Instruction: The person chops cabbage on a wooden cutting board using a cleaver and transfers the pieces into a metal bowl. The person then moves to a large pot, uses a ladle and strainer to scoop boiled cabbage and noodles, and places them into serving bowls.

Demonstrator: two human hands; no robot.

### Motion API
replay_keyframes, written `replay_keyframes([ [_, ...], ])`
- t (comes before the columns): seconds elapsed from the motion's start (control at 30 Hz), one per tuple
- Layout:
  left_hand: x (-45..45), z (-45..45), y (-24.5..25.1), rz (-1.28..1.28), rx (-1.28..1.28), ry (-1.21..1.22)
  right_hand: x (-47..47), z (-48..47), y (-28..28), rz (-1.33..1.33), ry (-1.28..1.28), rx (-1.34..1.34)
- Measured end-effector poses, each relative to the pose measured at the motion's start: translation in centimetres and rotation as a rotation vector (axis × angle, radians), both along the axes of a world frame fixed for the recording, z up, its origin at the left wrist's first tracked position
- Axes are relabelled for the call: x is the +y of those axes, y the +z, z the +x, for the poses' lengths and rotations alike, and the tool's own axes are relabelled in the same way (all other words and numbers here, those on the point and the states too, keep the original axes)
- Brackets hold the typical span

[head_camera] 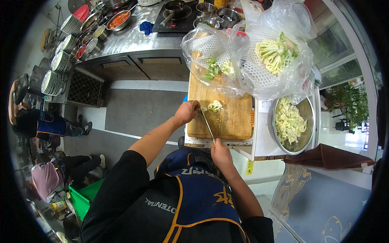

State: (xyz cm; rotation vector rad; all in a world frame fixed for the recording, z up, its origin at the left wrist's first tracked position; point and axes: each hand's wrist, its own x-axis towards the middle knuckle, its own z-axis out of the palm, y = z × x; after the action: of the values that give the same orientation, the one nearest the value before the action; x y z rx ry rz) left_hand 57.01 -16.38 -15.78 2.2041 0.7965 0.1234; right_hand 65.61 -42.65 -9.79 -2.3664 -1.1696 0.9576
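My right hand (pixel 222 153) is closed around the handle of a knife (pixel 208 125), whose blade points away to the upper left over a wooden cutting board (pixel 234 121). At the blade's tip, near the board's left edge, my left hand (pixel 187 111) pinches a small piece of cauliflower (pixel 203 109). A larger cauliflower floret (pixel 215 106) lies on the board just right of it, with crumbs around. Behind, a large cauliflower head piece (pixel 278 54) lies on white foam netting and a clear plastic bag (pixel 261 88). Cut cauliflower (pixel 290 121) fills part of a steel bowl (pixel 310 133) on the right.
A second plastic bag (pixel 194 39) with leaves and trimmings overlaps the board's far end. Beyond stand an induction cooker (pixel 173 27) with a pan and steel pots (pixel 227 17). Stacked plates (pixel 52 82), two other people (pixel 50 123) (pixel 47 182) and a green crate (pixel 86 197) are at left.
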Motion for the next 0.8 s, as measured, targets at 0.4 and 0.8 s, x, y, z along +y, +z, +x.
replay_keyframes([
  [0.4, -0.7, -2.0, 0.1, -0.035, -0.144, -0.004, -1.9, 1.5, -2.9, 0.081, -0.506, 0.923],
  [0.8, -1.6, -1.6, 0.9, -0.075, 0.065, 0.099, -1.9, 1.5, 2.9, 0.061, -0.051, 0.193],
])
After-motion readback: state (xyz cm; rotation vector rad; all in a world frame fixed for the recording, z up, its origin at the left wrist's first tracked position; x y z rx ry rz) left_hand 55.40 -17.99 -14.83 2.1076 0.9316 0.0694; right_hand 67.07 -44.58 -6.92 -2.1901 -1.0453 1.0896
